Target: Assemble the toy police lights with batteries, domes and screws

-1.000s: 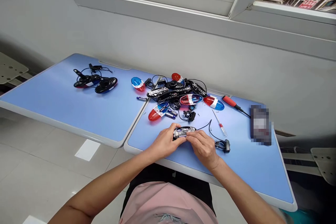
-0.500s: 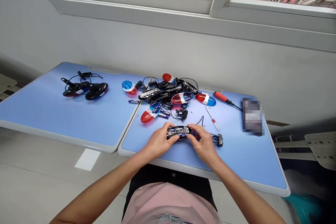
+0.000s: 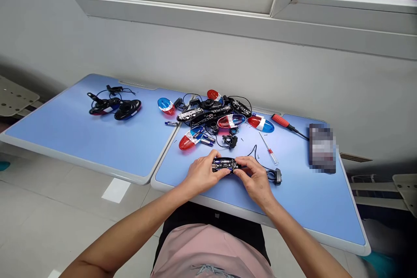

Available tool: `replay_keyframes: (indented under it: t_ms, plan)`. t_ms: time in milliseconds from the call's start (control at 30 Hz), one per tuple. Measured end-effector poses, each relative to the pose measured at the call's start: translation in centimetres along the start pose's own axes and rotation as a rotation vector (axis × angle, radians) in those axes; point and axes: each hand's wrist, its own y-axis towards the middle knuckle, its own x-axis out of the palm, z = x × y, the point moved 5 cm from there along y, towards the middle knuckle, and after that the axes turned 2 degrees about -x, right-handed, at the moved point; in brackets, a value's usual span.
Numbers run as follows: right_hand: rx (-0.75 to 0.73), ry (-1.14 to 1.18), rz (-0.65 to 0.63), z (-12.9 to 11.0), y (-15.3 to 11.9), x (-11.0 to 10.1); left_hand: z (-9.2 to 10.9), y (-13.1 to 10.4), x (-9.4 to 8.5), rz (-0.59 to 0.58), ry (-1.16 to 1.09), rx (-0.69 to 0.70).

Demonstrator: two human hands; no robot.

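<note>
Between my two hands is a black oval light housing (image 3: 224, 164), its inside facing up with a circuit board and blue batteries showing. My left hand (image 3: 204, 171) grips its left end, thumb along the near edge. At the right end my right hand (image 3: 256, 178) holds it with thumb and fingers. A cable runs from behind my right fingers to a black clamp (image 3: 276, 176) lying on the table. Beyond my hands lie a red and blue lens cover (image 3: 189, 140) and several loose batteries (image 3: 207, 140).
A pile of black housings (image 3: 208, 115), cables and red-blue covers lies at the back. To the right are a thin clear-and-red stick (image 3: 269, 149), a red-handled screwdriver (image 3: 282, 121) and a blurred dark object (image 3: 322, 147). Two assembled lights (image 3: 127, 109) rest on the left table (image 3: 130, 147).
The housing now looks flatter towards me, with its board in plainer view. Both hands keep their hold. The whole view has shifted slightly.
</note>
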Motion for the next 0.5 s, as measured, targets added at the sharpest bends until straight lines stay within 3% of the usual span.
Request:
replay_keyframes:
  t_ms: [267,500]
  plan:
    - [0.058,0.045,0.003,0.61,0.23,0.19,0.21,0.10,0.08,0.029,0.065,-0.012]
    - [0.111,0.020,0.010,0.55,-0.32,-0.33,-0.57,-0.57,-0.08,-0.145,-0.132,0.149]
